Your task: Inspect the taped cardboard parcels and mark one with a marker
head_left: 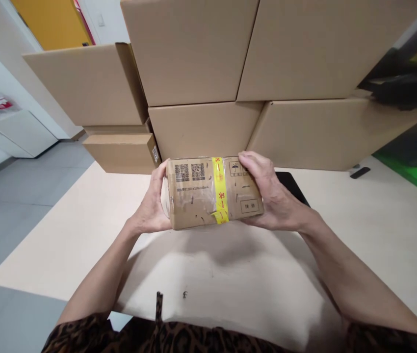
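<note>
Between my two hands is a small brown cardboard box (197, 198), held above the pale table. Yellow tape with red characters runs across its face, beside two printed square codes and a framed umbrella mark. My left hand (153, 203) grips the box's left end, thumb at the upper corner. At the right end my right hand (271, 191) holds on, its thumb along the top edge and its other fingers mostly hidden behind and below the box.
Large cardboard boxes (190, 49) are stacked along the table's far side. A smaller box (120, 153) sits at the back left. Behind my right hand lies a flat black object (291, 187). The pale table (61, 245) has its edge at the left. A small black item (360, 173) lies back right.
</note>
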A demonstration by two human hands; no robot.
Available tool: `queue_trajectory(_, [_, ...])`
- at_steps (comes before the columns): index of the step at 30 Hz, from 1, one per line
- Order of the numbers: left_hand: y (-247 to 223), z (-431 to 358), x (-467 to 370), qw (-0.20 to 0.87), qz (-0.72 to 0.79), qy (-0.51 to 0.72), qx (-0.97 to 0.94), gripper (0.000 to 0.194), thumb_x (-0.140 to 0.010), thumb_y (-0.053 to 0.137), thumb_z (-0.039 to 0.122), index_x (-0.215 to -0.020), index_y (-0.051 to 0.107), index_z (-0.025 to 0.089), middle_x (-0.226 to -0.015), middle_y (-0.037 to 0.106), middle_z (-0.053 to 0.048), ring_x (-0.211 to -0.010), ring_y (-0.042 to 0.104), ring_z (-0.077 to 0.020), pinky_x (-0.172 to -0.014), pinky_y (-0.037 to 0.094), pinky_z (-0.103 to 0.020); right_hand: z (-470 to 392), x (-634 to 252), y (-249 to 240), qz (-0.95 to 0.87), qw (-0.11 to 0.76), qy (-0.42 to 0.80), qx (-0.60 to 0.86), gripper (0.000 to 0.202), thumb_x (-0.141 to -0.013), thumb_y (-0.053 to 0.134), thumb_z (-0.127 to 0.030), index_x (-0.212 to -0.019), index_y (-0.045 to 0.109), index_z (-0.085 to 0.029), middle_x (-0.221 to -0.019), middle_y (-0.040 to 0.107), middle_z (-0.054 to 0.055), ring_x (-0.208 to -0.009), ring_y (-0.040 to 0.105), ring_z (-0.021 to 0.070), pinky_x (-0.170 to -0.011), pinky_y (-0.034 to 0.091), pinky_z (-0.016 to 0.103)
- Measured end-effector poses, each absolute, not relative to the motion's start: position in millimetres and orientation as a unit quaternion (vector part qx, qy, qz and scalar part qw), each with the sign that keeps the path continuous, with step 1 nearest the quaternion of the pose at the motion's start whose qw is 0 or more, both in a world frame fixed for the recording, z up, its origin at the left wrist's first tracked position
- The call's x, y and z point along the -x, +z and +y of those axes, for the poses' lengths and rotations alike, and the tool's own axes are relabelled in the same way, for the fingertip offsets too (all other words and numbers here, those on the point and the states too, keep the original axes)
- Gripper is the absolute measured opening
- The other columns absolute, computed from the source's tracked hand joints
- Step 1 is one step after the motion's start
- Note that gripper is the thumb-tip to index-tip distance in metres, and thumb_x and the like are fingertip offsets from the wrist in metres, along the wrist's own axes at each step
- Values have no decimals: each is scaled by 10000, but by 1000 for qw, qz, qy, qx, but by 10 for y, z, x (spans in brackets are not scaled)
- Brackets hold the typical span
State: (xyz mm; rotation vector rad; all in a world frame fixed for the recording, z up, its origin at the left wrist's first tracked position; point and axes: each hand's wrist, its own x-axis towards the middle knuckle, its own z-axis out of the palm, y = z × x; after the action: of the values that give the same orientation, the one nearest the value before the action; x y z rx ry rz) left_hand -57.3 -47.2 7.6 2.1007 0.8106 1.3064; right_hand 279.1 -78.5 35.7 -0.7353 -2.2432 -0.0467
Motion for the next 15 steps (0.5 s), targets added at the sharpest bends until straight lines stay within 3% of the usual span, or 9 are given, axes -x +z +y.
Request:
queue_trajectory(3, [115,-485,625,204,271,435,-834,1488,-495,1038,619,-1738,259,367,-1699,415,-161,-1530,441,-488,-1293,376,-713,-794,-2749,338,-879,369,-56,298,1228,-795,802,-495,-1768,73,-319,-1719,277,183,-1605,299,523,-1228,402,767])
queue_trajectory(7, [183,-500,650,135,253,404,-869,1525,-570,1004,667,-1768,110,365,-1739,345,-179,-1557,411,-474,-1287,393,-685,-804,-2680,315,-874,395,-68,277,1186,-793,762,-404,-1763,86,-301,-1612,435,184,-1483,480,469,-1210,431,727])
queue_trajectory(10, [195,-444,690,106,242,376,-888,1563,-645,950,718,-1764,-81,358,-1798,224,-204,-1607,351,-483,-1300,369,-689,-794,-2679,301,-862,422,-75,272,1201,-768,787,-406,-1759,115,-306,-1600,452,178,-1449,507,460,-1186,464,702])
queue_trajectory(12, [185,-395,720,97,255,362,-891,1562,-642,948,723,-1765,-69,344,-1791,227,-220,-1609,348,-486,-1293,379,-691,-771,-2697,279,-856,434,-74,271,1238,-759,813,-433,-1763,99,-318,-1621,431,172,-1467,489,462,-1191,465,700])
queue_trajectory(15, [159,-365,720,84,281,373,-880,1433,-650,953,678,-1756,114,323,-1699,371,-217,-1542,447,-449,-1243,461,-653,-725,-2727,237,-862,419,-68,275,1253,-784,816,-474,-1772,62,-318,-1658,392,174,-1508,457,462,-1215,452,705])
